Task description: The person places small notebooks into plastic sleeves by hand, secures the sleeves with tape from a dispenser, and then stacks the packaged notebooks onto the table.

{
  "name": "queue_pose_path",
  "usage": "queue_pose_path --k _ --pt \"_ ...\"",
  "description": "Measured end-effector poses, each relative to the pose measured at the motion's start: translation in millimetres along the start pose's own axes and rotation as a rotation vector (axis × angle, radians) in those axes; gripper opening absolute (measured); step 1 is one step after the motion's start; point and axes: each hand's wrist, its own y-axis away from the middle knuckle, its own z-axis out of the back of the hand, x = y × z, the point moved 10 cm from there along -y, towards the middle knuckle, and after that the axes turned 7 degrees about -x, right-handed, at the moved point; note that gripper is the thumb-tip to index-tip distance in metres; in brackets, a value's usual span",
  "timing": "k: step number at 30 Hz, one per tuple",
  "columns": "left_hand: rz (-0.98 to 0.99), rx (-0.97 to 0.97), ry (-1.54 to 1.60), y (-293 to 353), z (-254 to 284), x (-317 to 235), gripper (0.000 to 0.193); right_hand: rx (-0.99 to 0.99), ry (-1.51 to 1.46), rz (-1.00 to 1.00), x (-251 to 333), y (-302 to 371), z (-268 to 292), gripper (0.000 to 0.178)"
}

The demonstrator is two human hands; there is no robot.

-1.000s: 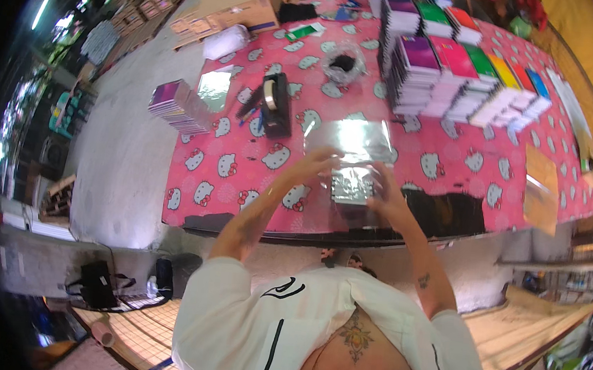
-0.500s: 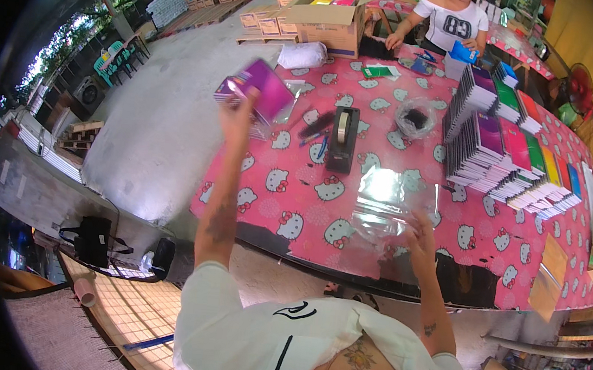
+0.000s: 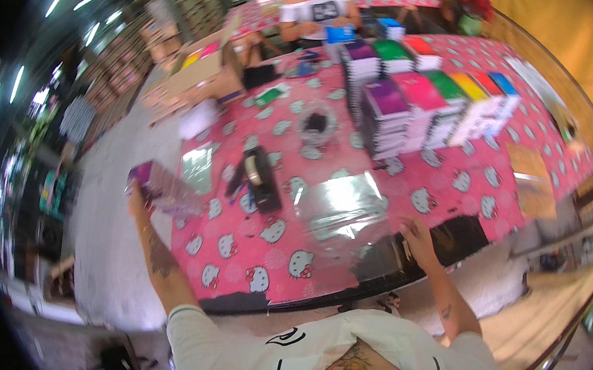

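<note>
At the table's left edge my left hand (image 3: 137,198) is closed on the end of a purple notebook stack (image 3: 161,182), which looks covered in clear plastic. Motion blur hides how many notebooks the fingers hold. My right hand (image 3: 418,242) hovers by the front edge with its fingers loosely bent and apart, and nothing shows in it. Just left of it lie clear plastic sheets or bags (image 3: 340,206), glossy with reflected light. Between the hands stands a black tape dispenser (image 3: 262,180), with pens (image 3: 247,202) beside it.
Stacked notebooks in several colours (image 3: 417,100) stand at the right on the pink cartoon-print cover (image 3: 292,237). A plastic roll or bundle (image 3: 316,123) lies mid-table. An open carton (image 3: 210,79) is far left; a co-worker (image 3: 319,11) sits across. Cardboard (image 3: 531,181) lies at the right edge.
The view has swung to the right. My left hand has lowered the raised purple notebook to the stack at the left edge. My right hand has come away from the clear plastic.
</note>
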Motion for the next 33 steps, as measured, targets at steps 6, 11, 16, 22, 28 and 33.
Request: queue_pose_path --k 6,11,16,22,28,33 --pt "-0.756 -0.863 -0.354 148 -26 -83 0.062 -0.38 0.719 0.579 86 -79 143 0.042" --pt "-1.204 0.272 0.125 490 -243 -144 0.051 -0.654 1.002 0.734 198 -190 280 0.064" --pt "-1.584 0.796 0.105 834 -401 -124 0.058 -0.693 1.321 0.756 255 -295 345 0.078" --pt "-1.726 0.724 -0.132 981 -579 -108 0.049 -0.599 1.146 0.957 282 -294 398 0.037" --pt "-1.846 0.631 -0.048 1001 -583 -142 0.036 -0.161 0.216 0.725 191 -203 452 0.032" --pt "-1.603 0.776 0.184 992 -465 -169 0.017 0.269 0.508 0.484 60 -154 356 0.022"
